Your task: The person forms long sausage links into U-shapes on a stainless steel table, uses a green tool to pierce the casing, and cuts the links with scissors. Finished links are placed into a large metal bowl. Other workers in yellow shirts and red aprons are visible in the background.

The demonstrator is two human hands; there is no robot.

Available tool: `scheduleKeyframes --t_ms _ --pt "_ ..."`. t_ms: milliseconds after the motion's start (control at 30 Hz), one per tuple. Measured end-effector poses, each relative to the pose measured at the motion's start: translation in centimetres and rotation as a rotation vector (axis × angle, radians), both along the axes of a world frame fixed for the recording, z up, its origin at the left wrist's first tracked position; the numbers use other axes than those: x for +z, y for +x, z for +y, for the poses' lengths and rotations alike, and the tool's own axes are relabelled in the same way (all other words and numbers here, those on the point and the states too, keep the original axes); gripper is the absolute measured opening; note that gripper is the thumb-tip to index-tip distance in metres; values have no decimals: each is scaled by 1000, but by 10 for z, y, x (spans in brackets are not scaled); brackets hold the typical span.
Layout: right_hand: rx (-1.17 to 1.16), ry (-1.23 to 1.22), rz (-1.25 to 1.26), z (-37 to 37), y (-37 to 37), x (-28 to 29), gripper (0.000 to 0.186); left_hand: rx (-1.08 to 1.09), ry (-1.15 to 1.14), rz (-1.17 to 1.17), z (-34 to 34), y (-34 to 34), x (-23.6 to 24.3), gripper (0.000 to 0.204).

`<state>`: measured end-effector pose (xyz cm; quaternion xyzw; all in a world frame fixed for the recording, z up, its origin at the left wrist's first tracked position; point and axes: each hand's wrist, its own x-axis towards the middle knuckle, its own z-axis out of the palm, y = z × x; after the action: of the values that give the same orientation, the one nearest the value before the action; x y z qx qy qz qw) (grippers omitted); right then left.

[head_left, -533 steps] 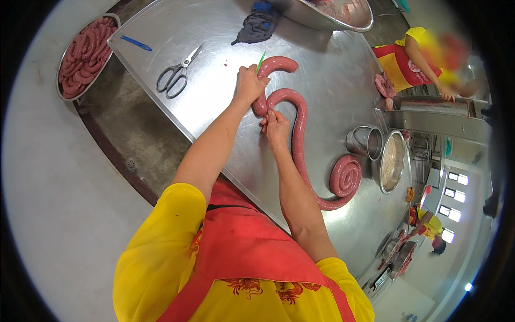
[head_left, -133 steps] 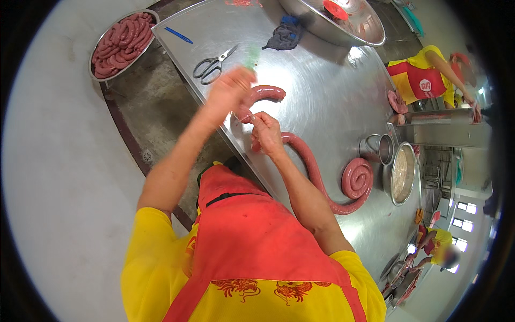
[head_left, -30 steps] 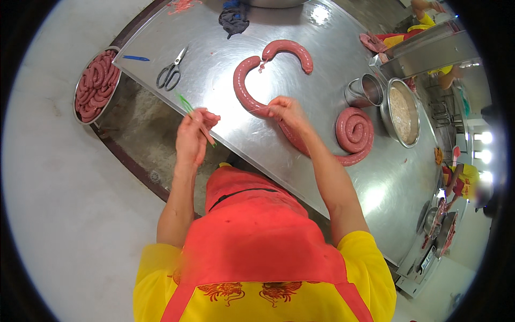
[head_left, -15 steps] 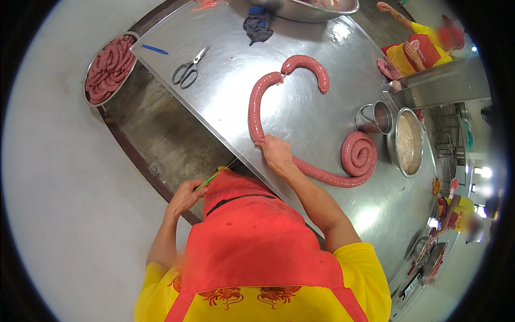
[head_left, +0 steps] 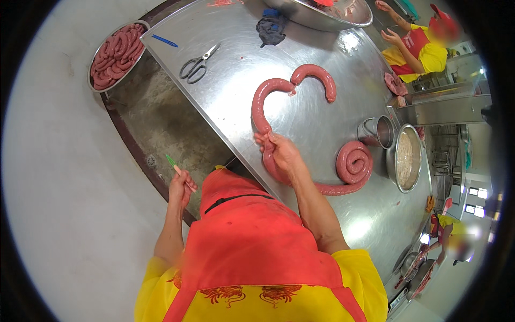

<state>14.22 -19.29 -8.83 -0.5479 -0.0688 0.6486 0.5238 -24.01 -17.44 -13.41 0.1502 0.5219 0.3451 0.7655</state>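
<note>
My right hand (head_left: 285,153) is closed on a long raw sausage (head_left: 261,110), pinching it near a narrow point by the table's front edge. Past my fingers the sausage bends back under the wrist and runs right into a flat coil (head_left: 354,162). The held length curves away to a twisted joint, beyond which a second curved link (head_left: 317,74) lies on the metal table (head_left: 230,96). Off the table's edge, my left hand (head_left: 182,185) is closed around a thin green strip (head_left: 170,160), its tip pointing up; its exact kind is unclear.
Scissors (head_left: 199,63), a blue pen-like stick (head_left: 164,41) and a dark cloth (head_left: 270,31) lie toward the far left. A basin of sausages (head_left: 144,27) stands beyond the left corner. A metal pitcher (head_left: 377,131) and bowl (head_left: 396,174) stand right. Co-workers (head_left: 424,56) are farther off.
My right hand has shifted slightly up and turned, bending the sausage's near part into a loop. My left hand has swung its green strip upward, away from my apron.
</note>
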Motion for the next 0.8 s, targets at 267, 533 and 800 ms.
scheduleKeyframes --t_ms 267,533,800 --pt "196 495 -1806 7 6 26 12 -579 900 609 107 139 66 34" --pt "-82 559 -354 28 -2 -9 19 -594 1253 251 70 268 99 26" --pt "297 69 -1206 14 17 -1 26 198 728 -583 173 83 258 34"
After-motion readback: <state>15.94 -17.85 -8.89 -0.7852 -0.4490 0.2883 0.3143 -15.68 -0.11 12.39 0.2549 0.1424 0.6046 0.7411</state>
